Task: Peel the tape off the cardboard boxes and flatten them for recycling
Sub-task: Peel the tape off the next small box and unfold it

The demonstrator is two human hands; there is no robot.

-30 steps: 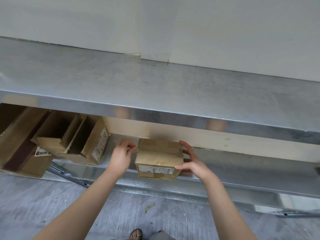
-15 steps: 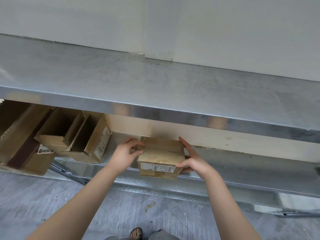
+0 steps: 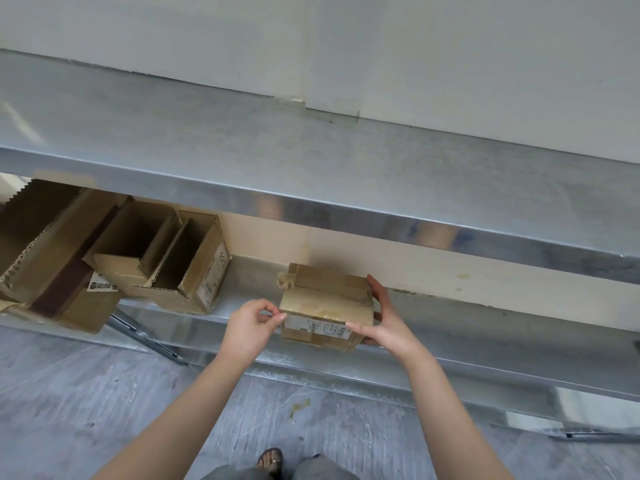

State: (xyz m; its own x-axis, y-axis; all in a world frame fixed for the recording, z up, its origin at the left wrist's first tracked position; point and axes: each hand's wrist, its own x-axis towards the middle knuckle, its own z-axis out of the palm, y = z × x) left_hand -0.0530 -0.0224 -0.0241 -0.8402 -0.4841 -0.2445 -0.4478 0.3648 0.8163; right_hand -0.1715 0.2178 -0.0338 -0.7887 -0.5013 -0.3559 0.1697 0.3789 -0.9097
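Sitting on the lower shelf (image 3: 485, 336) right between my hands, the taped box (image 3: 325, 292) runs its long side left to right, label (image 3: 318, 328) facing me. My right hand (image 3: 386, 325) clamps its right end, thumb on the near edge, fingers behind. My left hand (image 3: 251, 327) meets the near-left corner, thumb and forefinger pinched narrow on what I take for a tape (image 3: 323, 310) edge; it is too small to be sure. I judge the peel should run rightward along that long side, left hand pulling, right bracing. Open boxes (image 3: 180, 268) lie well left of my left hand.
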